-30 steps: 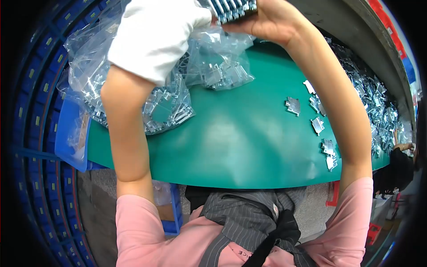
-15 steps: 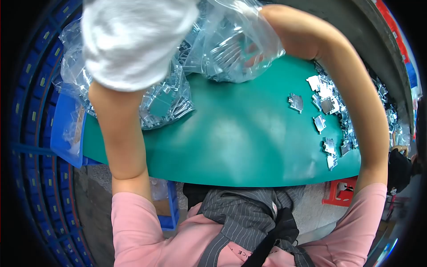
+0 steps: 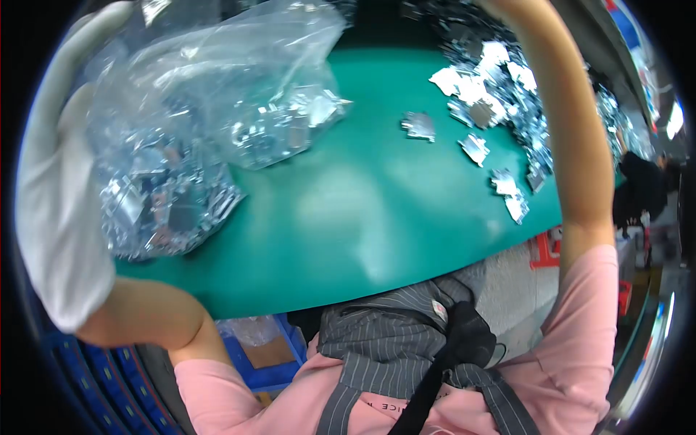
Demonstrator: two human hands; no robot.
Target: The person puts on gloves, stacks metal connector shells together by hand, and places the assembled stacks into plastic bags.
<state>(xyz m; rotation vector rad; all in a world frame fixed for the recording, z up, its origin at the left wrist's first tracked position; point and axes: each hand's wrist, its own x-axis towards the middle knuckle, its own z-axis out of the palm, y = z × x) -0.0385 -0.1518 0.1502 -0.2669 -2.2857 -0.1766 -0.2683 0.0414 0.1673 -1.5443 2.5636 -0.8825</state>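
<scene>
My left hand (image 3: 85,45), in a white glove that reaches up the forearm, is at the upper left beside a large clear plastic bag (image 3: 196,72). Its fingers look stretched out and apart from the thumb, near the bag's left side; motion blurs them. Shiny metal parts (image 3: 163,196) fill the bag's lower left, and more lie in its right part. My right forearm (image 3: 580,138) reaches up past the loose metal parts (image 3: 518,98) on the right. The right hand itself is cut off by the top edge, so its fingers are hidden.
A green tabletop (image 3: 326,239) curves along my front. Single metal pieces (image 3: 418,126) lie near the heap's left side. Below the table is a blue bin (image 3: 279,373) with cardboard in it, and a red plastic item (image 3: 544,250) stands at right. Blue drawers (image 3: 94,384) line the lower left.
My left hand has swung from the top middle to the far left. The right hand has left the bag and gone out past the top edge. The bags sit lower and the view has shifted.
</scene>
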